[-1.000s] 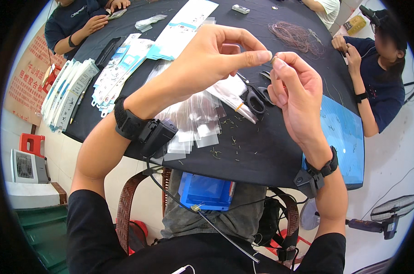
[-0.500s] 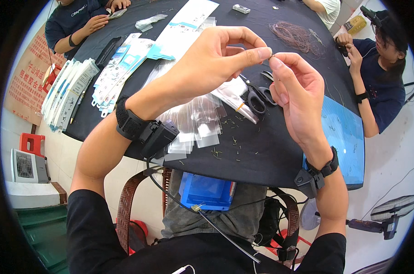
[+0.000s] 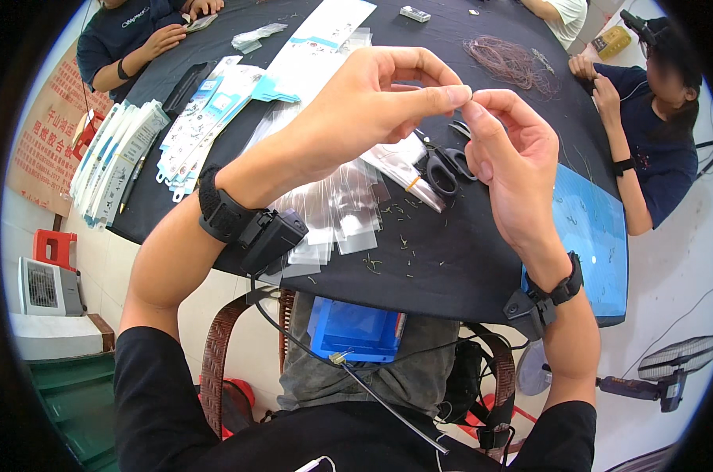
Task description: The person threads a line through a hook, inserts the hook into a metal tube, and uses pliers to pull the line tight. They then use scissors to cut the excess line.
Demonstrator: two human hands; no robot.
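My left hand (image 3: 372, 118) and my right hand (image 3: 518, 161) are raised above the table, each pinched thumb to finger. Their fingertips meet, and whatever they hold between them is too small or too covered to make out. Below and between the hands lie black-handled scissors (image 3: 445, 175). Beside the scissors is a bundle of clear plastic sleeves (image 3: 414, 182) with a yellowish band round it. More clear sleeves (image 3: 333, 216) are fanned out under my left forearm. Short greenish clippings (image 3: 372, 264) are scattered over the black tablecloth (image 3: 443, 271).
A tangle of reddish-brown thread (image 3: 502, 61) lies at the far right, and a blue board (image 3: 592, 244) at the right edge. Printed cards (image 3: 207, 118) and a stack of packets (image 3: 116, 165) lie left. A blue tray (image 3: 355, 326) rests on my lap. Co-workers sit around the table.
My fingertips have closed together a little, covering a tiny dark speck that showed between them before. Both hands otherwise stay in place. The person at right has shifted their hands slightly.
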